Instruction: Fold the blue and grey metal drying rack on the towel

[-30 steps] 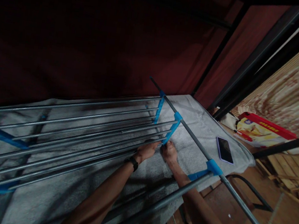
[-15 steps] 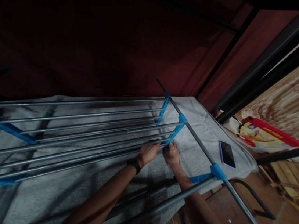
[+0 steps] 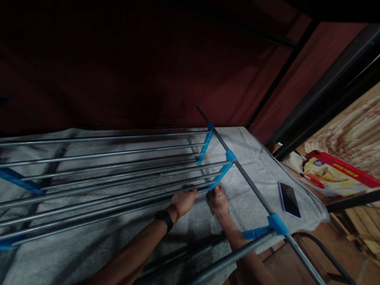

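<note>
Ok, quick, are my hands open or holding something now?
Left hand: closed on a metal rod.
Right hand: closed on the lower end of the blue bracket.

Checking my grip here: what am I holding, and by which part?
Your right hand seems to hold the blue bracket by its lower end; your left hand, a rod near that bracket.
</note>
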`<state>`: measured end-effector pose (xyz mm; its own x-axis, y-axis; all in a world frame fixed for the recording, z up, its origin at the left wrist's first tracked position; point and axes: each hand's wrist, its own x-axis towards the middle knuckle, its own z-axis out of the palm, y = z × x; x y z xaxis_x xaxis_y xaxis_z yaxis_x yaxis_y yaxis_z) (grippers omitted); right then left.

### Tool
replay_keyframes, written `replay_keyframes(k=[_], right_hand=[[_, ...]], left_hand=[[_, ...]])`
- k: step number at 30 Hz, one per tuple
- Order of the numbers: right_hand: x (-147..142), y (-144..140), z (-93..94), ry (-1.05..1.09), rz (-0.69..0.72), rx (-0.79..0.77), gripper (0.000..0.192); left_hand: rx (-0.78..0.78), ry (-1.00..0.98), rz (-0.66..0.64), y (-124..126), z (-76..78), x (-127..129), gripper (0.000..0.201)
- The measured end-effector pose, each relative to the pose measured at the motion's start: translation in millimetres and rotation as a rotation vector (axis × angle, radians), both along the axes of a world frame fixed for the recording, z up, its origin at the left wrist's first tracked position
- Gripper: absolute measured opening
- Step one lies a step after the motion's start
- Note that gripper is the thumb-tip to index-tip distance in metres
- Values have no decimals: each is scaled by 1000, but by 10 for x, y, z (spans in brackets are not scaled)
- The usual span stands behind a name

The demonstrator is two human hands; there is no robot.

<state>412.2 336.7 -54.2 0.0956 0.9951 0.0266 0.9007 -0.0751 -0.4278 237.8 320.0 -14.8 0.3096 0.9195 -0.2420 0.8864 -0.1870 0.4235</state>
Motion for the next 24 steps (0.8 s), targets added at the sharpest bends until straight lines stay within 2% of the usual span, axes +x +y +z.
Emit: replay_keyframes(k=[11, 20, 24], right_hand=[[26, -1, -67, 41, 24, 29, 25], [51, -13, -144, 49, 32, 79, 22], [74, -16, -184, 52, 48, 94, 27]], left_hand=[[-79, -86, -33, 79, -56, -57, 43], [-93, -169, -52, 110, -33, -78, 39], [-72, -187, -56, 107, -62, -65, 39]])
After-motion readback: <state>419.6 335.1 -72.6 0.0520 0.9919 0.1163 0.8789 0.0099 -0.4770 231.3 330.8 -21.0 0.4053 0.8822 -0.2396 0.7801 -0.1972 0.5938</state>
